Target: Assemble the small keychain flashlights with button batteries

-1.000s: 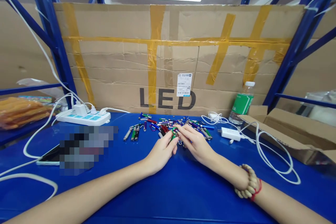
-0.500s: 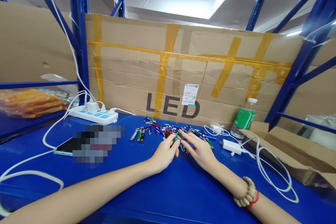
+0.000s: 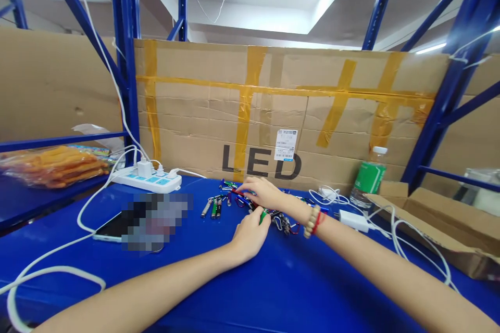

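A pile of small coloured metal tubes with carabiner clips, which look like keychain flashlights (image 3: pixel 283 222), lies on the blue tabletop (image 3: pixel 273 286). My left hand (image 3: pixel 251 235) is closed at the near side of the pile, around a green keychain flashlight (image 3: pixel 263 217) whose end shows by the thumb. Reaching across above it, my right hand (image 3: pixel 262 192) has its fingers bent down at the pile's left part. What lies between those fingertips is mostly hidden. Silver, green and black keychain flashlights (image 3: pixel 213 209) lie side by side in a row to the left.
A phone (image 3: pixel 113 229), partly blurred out, and a white power strip (image 3: pixel 156 182) are on the left. To the right are a white adapter (image 3: pixel 353 220) with loose cables, a green-labelled bottle (image 3: pixel 369 177) and an open cardboard box (image 3: pixel 441 229). A large carton (image 3: pixel 195 119) walls the back.
My right hand has moved left and away from my left hand, to the left part of the pile. My left hand stays low, holding a green keychain flashlight. The view has shifted slightly.
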The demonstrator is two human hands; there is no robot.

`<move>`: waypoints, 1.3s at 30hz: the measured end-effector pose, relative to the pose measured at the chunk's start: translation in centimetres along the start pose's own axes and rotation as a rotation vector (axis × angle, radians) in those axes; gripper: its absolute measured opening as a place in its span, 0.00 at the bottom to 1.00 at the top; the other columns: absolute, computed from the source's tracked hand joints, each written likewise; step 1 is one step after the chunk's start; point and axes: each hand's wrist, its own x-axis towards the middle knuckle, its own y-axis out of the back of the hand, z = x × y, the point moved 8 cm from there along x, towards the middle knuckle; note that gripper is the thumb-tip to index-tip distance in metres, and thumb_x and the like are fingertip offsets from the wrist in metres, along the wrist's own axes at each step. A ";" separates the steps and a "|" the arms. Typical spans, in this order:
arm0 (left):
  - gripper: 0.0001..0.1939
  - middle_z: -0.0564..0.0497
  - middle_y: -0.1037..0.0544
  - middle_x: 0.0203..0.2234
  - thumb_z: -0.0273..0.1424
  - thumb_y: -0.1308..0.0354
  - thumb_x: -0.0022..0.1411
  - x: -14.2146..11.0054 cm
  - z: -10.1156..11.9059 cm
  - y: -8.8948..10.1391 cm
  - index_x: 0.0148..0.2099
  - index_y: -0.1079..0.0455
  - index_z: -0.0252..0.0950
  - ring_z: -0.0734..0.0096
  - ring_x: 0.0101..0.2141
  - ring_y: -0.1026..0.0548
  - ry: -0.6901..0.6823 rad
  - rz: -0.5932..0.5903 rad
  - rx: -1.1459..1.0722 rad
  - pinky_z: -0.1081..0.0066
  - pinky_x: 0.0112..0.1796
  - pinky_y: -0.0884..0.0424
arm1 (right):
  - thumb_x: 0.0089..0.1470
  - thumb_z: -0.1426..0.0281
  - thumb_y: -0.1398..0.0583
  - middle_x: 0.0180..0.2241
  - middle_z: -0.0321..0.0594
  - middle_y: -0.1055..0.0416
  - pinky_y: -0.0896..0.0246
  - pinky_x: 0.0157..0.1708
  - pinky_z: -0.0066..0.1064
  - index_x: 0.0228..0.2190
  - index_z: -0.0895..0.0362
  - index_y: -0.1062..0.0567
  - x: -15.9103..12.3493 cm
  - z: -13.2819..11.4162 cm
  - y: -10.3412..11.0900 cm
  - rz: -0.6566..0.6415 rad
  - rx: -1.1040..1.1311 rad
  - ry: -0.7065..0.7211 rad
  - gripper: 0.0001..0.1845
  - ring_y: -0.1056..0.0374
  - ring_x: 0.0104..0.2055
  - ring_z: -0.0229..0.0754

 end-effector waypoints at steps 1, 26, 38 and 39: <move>0.08 0.57 0.37 0.15 0.34 0.55 0.59 -0.1 0.0 0.1 0.31 0.38 0.37 0.72 0.18 0.37 0.003 -0.001 0.051 0.74 0.22 0.45 | 0.58 0.71 0.50 0.44 0.44 0.33 0.46 0.45 0.36 0.46 0.53 0.31 0.9 -0.4 -0.9 -0.082 -0.046 0.038 0.16 0.38 0.47 0.41; 0.14 0.34 0.25 0.34 0.31 0.57 0.62 1.9 1.6 4.2 0.42 0.34 0.27 0.50 0.38 0.27 -0.029 0.021 1.181 0.61 0.35 0.35 | 0.48 0.73 0.44 0.32 0.38 0.26 0.45 0.30 0.26 0.33 0.55 0.26 -4.0 5.9 -2.6 0.057 -0.004 -0.384 0.09 0.32 0.36 0.41; 0.13 0.39 0.24 0.35 0.29 0.53 0.57 4.3 -1.4 7.8 0.40 0.31 0.31 0.53 0.38 0.26 0.160 0.116 1.292 0.64 0.34 0.33 | 0.49 0.71 0.43 0.31 0.37 0.27 0.43 0.35 0.28 0.30 0.55 0.26 -9.0 4.3 -0.7 0.226 0.048 -0.337 0.06 0.34 0.36 0.41; 0.14 0.38 0.24 0.35 0.30 0.53 0.56 4.3 -1.5 7.8 0.42 0.31 0.30 0.53 0.38 0.26 0.162 0.124 1.294 0.64 0.33 0.33 | 0.49 0.72 0.43 0.31 0.37 0.27 0.43 0.35 0.28 0.30 0.55 0.26 -9.1 4.0 -0.7 0.233 0.044 -0.328 0.06 0.34 0.36 0.41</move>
